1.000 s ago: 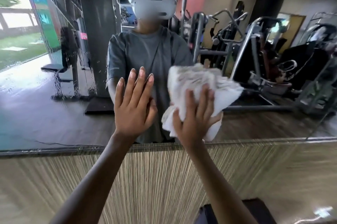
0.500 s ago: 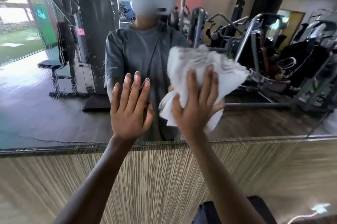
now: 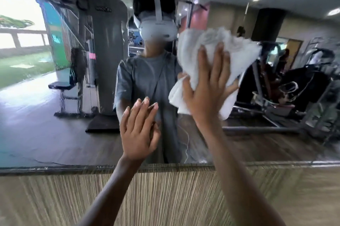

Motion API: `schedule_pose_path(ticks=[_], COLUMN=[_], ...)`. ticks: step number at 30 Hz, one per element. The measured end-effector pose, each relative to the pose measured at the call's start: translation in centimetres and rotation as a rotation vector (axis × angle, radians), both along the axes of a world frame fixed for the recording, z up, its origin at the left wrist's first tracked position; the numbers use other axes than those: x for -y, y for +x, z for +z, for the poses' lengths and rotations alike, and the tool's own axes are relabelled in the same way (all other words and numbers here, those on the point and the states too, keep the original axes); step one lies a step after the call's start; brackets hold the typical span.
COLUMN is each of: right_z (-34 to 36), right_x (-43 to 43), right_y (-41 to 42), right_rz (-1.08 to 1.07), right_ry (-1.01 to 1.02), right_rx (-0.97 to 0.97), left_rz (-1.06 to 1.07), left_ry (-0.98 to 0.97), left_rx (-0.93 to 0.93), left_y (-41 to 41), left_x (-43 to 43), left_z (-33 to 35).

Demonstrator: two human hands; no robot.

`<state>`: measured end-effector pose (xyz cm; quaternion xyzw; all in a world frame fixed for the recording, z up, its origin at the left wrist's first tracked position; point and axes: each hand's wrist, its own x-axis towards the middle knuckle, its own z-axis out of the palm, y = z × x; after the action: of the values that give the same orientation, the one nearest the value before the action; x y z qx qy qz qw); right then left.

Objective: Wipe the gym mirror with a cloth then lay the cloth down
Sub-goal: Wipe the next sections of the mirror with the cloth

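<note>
Task item: cloth (image 3: 200,41), bunched, pressed onto mirror (image 3: 46,124) under right hand (image 3: 207,87), fingers straight, spread; up-right of left hand (image 3: 138,130). Second entry, left hand: flat, empty, palm on glass. Risk: cloth unpinched, may slide off if pressure eases; bare palm likely smudges glass.

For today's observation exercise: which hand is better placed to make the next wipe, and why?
The right hand: it presses the white cloth flat against the mirror. The left hand rests bare on the mirror, holding nothing.
</note>
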<state>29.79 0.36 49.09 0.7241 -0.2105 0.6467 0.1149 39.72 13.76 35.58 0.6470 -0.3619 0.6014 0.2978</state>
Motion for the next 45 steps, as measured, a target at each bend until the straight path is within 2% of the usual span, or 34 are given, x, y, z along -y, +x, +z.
schedule_pose_path(ticks=[4,6,8,11,14,17,21,22,24,28,30,32,35,37,39,42,45], right_z=[-4.6,-5.5,-3.5,4.0,11.0,11.4,8.5,8.8,11.2,20.6,23.6,23.7,19.4,16.7,16.8,21.1,26.3], right_x=[2.7,6.3,8.9,9.1,5.4,2.9,7.3,9.1,11.7,10.3,6.9,3.3,1.0,3.1,6.7,10.2,8.2], right_y=[-2.5,-4.8,-6.5,-6.4,-3.9,-1.9,-4.7,-6.0,-7.9,-7.0,-4.8,-2.4,-0.6,-1.7,-3.9,-6.0,-5.0], right_rz=[-0.004,0.051,0.075,-0.03,0.0,-0.015,-0.019,-0.023,-0.058,-0.04,0.0,0.011,0.016,0.014,0.011,-0.036,-0.037], right_ry=[-0.392,-0.456,-0.332,-0.08,-0.033,-0.259,-0.746,-0.803,-0.726,-0.254,-0.16,-0.249,-0.579,-0.802,-0.912,-0.728,-0.384], right_rx=[-0.338,-0.406,-0.372,-0.17,-0.057,-0.147,-0.483,-0.55,-0.536,-0.167,-0.072,-0.125,-0.346,-0.487,-0.562,-0.47,-0.168], left_rz=[0.004,0.012,0.024,0.065,0.083,0.097,0.134,0.129,0.128,0.134,0.114,0.102,0.063,0.039,0.054,0.092,0.113], left_ry=[-0.029,-0.02,-0.031,-0.033,-0.027,-0.012,-0.015,-0.033,-0.055,-0.059,-0.066,-0.068,-0.072,-0.064,-0.056,-0.062,-0.062], left_rx=[-0.033,-0.01,0.003,0.047,0.083,0.087,0.097,0.077,0.042,0.057,0.087,0.113,0.138,0.145,0.139,0.116,0.097], left_y=[-0.4,0.1,0.6,0.8,0.4,0.9,1.5,1.4,1.1,1.3,1.5,1.7,2.0,2.2,2.2,1.6,1.5], left_x=[-0.6,-1.5,-2.5,-1.9,0.1,0.8,0.7,0.9,1.3,1.3,1.1,0.9,0.6,0.4,0.4,0.8,1.0], left_z=[3.3,5.8,9.0,15.5,22.1,24.8,24.2,24.1,24.3,24.3,24.3,24.3,24.2,24.0,23.8,23.6,23.6])
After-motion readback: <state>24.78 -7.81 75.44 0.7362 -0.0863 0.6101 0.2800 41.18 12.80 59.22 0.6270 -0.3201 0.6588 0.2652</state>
